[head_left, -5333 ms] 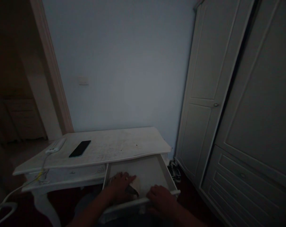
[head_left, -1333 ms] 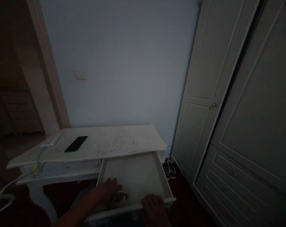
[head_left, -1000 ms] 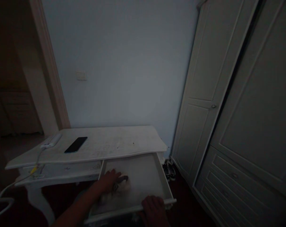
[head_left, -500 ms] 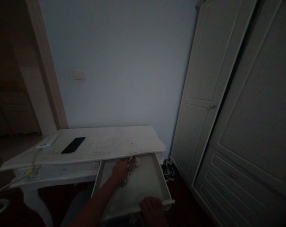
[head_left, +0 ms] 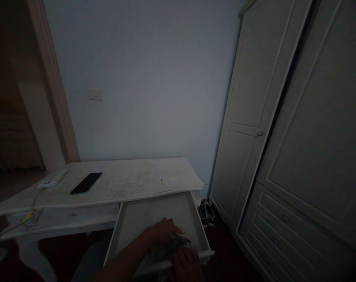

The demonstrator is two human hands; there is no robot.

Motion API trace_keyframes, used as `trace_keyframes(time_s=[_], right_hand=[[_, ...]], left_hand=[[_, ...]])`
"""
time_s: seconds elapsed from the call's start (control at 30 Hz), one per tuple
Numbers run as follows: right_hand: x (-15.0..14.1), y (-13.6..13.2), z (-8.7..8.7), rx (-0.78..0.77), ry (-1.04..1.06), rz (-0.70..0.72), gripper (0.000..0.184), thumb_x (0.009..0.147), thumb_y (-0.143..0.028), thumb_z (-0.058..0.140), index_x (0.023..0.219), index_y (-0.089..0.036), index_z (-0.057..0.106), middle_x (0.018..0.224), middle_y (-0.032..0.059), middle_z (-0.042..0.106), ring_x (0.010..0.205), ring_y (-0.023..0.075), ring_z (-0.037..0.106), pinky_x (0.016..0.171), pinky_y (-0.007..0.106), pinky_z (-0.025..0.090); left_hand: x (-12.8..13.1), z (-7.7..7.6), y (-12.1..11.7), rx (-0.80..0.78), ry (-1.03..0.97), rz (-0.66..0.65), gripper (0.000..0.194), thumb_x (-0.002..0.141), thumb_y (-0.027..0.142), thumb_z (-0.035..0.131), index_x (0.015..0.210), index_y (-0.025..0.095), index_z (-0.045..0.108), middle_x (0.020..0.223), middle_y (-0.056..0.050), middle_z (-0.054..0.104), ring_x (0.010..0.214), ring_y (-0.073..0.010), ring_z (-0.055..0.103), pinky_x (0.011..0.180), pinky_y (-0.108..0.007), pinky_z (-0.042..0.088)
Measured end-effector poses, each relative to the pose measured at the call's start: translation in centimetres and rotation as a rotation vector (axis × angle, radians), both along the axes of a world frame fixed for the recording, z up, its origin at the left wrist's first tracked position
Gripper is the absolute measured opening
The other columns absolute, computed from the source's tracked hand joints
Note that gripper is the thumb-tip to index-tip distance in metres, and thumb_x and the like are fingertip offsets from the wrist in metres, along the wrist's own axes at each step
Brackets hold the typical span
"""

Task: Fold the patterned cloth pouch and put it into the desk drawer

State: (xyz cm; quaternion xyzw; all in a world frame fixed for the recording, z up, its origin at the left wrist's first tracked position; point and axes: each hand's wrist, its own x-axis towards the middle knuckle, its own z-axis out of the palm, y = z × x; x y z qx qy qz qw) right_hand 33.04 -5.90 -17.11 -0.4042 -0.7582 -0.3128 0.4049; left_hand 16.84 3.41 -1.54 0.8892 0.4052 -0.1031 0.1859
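Observation:
A white desk drawer (head_left: 154, 213) is pulled out below the desktop. Inside it, near the front right, my left hand (head_left: 163, 231) is closed on a crumpled, patterned cloth (head_left: 178, 239) that lies against the drawer bottom. Part of the cloth is hidden under the hand and blurred. My right hand (head_left: 187, 263) grips the front edge of the drawer, its fingers curled over the top. The two hands are close together, with the cloth between them.
On the white desktop (head_left: 131, 176) lie a dark phone (head_left: 86, 183) and a white power strip (head_left: 53, 178) whose cable hangs down at the left. A pair of shoes (head_left: 206, 214) stands on the floor right of the drawer. A tall wardrobe (head_left: 239, 164) rises at the right.
My left hand has swept the cloth from the drawer's left front to its back, then forward and right to the front. My right hand has stayed on the drawer front.

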Motion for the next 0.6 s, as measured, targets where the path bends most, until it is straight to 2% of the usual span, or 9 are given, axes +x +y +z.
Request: trace_keyframes(time_s=[0.17, 0.27, 0.37, 0.5, 0.6], right_hand=[[-0.8, 0.3, 0.8, 0.022, 0.033, 0.000, 0.049, 0.106, -0.063, 0.036, 0.096, -0.025, 0.066, 0.088, 0.0055, 0.074, 0.079, 0.0244, 0.064, 0.082, 0.039, 0.043], [-1.3, 0.7, 1.1, 0.091, 0.143, 0.037, 0.055, 0.109, -0.061, 0.026, 0.086, -0.025, 0.061, 0.074, 0.0038, 0.067, 0.070, 0.0232, 0.057, 0.076, 0.039, 0.039], [-1.2, 0.6, 1.8, 0.101, 0.136, 0.034, 0.054, 0.110, -0.058, 0.024, 0.084, -0.025, 0.059, 0.073, 0.0035, 0.065, 0.069, 0.0230, 0.055, 0.076, 0.039, 0.038], [-0.5, -0.5, 3.3, -0.070, 0.042, 0.079, 0.043, 0.109, -0.056, 0.037, 0.091, -0.025, 0.060, 0.079, 0.0028, 0.067, 0.075, 0.0231, 0.056, 0.077, 0.039, 0.037], [-0.4, -0.7, 3.8, -0.076, 0.087, 0.108, 0.040, 0.108, -0.053, 0.039, 0.089, -0.025, 0.060, 0.077, 0.0026, 0.064, 0.074, 0.0236, 0.054, 0.075, 0.039, 0.036]], left_hand=[[-4.3, -0.3, -1.2, -0.047, 0.079, 0.031, 0.069, 0.066, 0.022, 0.080, 0.133, 0.034, 0.070, 0.141, -0.012, 0.067, 0.124, -0.0399, 0.068, 0.104, -0.052, 0.054], [-7.3, -0.1, -2.7, -0.020, 0.117, 0.105, 0.073, 0.068, 0.021, 0.077, 0.139, 0.034, 0.066, 0.143, -0.014, 0.066, 0.123, -0.0414, 0.069, 0.101, -0.055, 0.055], [-9.7, 0.1, -3.8, 0.038, 0.149, 0.191, 0.075, 0.075, 0.024, 0.073, 0.148, 0.034, 0.060, 0.146, -0.016, 0.063, 0.127, -0.0429, 0.066, 0.103, -0.059, 0.053], [-11.3, 0.1, -3.7, 0.140, 0.182, 0.305, 0.070, 0.086, 0.023, 0.063, 0.155, 0.032, 0.053, 0.147, -0.018, 0.061, 0.126, -0.0419, 0.067, 0.101, -0.059, 0.054], [-11.4, 0.1, -2.6, 0.221, 0.197, 0.387, 0.068, 0.087, 0.022, 0.062, 0.154, 0.029, 0.053, 0.145, -0.020, 0.062, 0.124, -0.0418, 0.068, 0.101, -0.060, 0.054]])
